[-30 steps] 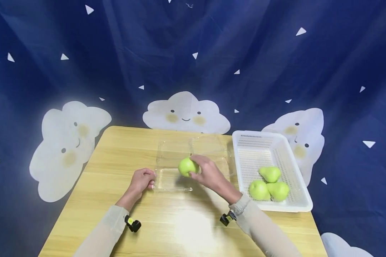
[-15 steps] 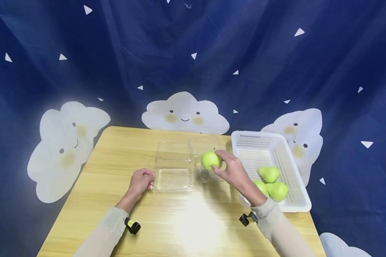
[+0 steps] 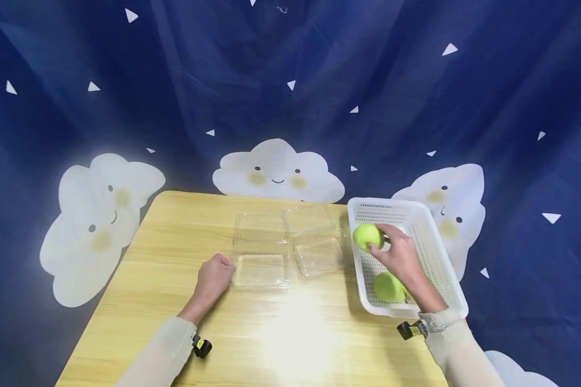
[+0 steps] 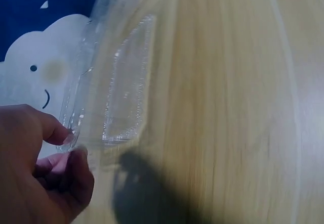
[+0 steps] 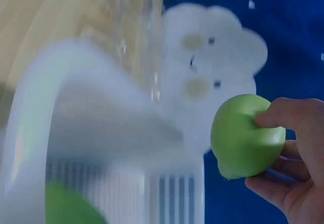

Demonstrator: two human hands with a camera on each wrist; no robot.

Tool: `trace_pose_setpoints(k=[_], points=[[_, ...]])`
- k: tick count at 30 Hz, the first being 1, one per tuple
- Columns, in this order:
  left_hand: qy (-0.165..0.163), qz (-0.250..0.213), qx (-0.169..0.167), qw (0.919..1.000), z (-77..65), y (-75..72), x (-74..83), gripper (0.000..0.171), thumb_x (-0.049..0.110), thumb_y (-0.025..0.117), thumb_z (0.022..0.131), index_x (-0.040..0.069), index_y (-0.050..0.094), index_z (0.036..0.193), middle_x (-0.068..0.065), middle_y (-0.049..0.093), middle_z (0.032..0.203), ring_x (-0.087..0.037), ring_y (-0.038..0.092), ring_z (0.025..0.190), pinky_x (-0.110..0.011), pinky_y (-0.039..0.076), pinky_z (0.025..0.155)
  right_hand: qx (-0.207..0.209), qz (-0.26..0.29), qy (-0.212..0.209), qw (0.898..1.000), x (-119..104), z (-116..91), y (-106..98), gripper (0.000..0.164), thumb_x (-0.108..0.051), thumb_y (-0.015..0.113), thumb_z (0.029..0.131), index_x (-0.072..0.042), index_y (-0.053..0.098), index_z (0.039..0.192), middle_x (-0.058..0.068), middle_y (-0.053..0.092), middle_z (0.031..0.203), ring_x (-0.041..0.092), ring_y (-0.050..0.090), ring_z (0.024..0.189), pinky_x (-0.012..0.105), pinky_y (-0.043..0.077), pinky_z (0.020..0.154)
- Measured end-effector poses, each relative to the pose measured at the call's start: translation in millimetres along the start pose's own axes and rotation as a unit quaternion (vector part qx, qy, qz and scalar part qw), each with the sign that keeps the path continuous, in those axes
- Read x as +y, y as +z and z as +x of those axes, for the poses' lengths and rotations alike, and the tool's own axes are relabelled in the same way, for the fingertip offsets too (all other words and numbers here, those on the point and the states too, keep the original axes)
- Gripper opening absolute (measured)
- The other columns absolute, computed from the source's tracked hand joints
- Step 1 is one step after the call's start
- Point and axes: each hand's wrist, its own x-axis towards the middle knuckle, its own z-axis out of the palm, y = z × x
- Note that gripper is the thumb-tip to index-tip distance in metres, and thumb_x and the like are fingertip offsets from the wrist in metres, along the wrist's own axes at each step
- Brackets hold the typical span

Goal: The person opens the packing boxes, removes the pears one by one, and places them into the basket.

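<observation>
My right hand (image 3: 401, 255) holds a green apple (image 3: 368, 237) above the left side of the white basket (image 3: 457, 285). In the right wrist view, thumb and fingers grip the apple (image 5: 247, 135) from one side. Inside the basket a green fruit (image 3: 388, 287) shows; my right hand and forearm hide what lies beside it. My left hand (image 3: 214, 277) is at the left edge of an unfolded clear plastic box (image 3: 261, 270). The left wrist view has its thumb and index finger pinching the corner of that box (image 4: 124, 90).
A second clear plastic box (image 3: 319, 253), also unfolded, lies between the first box and the basket. All stand on a wooden table (image 3: 184, 226). Behind the table hangs a blue curtain (image 3: 252, 70) with clouds printed on it.
My right hand has carried the apple rightward, from above the first clear box, past the second, to over the basket. My left hand has stayed at the box's edge.
</observation>
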Motion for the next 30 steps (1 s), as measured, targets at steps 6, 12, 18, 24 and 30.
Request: trace_pose_setpoints(k=[6, 12, 18, 24, 30], points=[[0.165, 0.216, 0.109, 0.9563, -1.5, 6.3, -0.7, 0.029, 0.018, 0.059, 0.095, 0.004, 0.049, 0.072, -0.005, 0.044, 0.057, -0.019, 0.041, 0.044, -0.033, 0.037, 0.034, -0.061, -0.035, 0.065, 0.995, 34, 0, -11, 0.055, -0.010, 0.079, 0.083, 0.011, 0.061, 0.130, 0.034, 0.069, 0.119, 0.040, 0.072, 0.090, 0.049, 0.064, 0.076], [0.305, 0.336, 0.226, 0.8618, 0.1, 9.5, -1.6, 0.041, 0.018, 0.064, 0.085, 0.013, 0.033, 0.058, 0.006, 0.017, 0.055, -0.007, 0.019, 0.042, -0.024, 0.020, 0.028, -0.144, -0.059, 0.065, 0.986, 56, 9, -9, 0.057, -0.015, 0.081, 0.083, 0.013, 0.062, 0.129, 0.031, 0.072, 0.111, 0.036, 0.071, 0.089, 0.048, 0.063, 0.077], [0.312, 0.343, 0.196, 0.8639, 0.3, 4.2, -0.9, 0.047, 0.017, 0.063, 0.084, 0.018, 0.023, 0.059, 0.008, 0.011, 0.058, -0.006, 0.011, 0.047, -0.019, 0.006, 0.037, -0.215, -0.057, 0.056, 0.973, 74, 18, 2, 0.057, -0.015, 0.079, 0.084, 0.013, 0.061, 0.130, 0.031, 0.072, 0.114, 0.039, 0.071, 0.098, 0.055, 0.062, 0.090], [0.297, 0.323, 0.148, 0.8860, 3.6, 3.6, -2.7, 0.042, 0.016, 0.057, 0.086, 0.019, 0.025, 0.058, 0.009, 0.015, 0.055, -0.005, 0.015, 0.045, -0.019, 0.011, 0.035, -0.263, -0.059, 0.055, 0.961, 85, 14, 17, 0.059, -0.013, 0.080, 0.085, 0.012, 0.058, 0.134, 0.031, 0.067, 0.125, 0.043, 0.067, 0.112, 0.059, 0.056, 0.102], [0.293, 0.330, 0.135, 0.8870, 7.0, 4.9, -6.1, 0.042, 0.017, 0.055, 0.088, 0.018, 0.024, 0.058, 0.008, 0.018, 0.053, -0.007, 0.017, 0.045, -0.022, 0.015, 0.034, -0.282, -0.067, 0.046, 0.956, 91, 5, 28, 0.060, -0.009, 0.082, 0.083, 0.011, 0.056, 0.134, 0.033, 0.060, 0.135, 0.050, 0.060, 0.124, 0.061, 0.051, 0.109]])
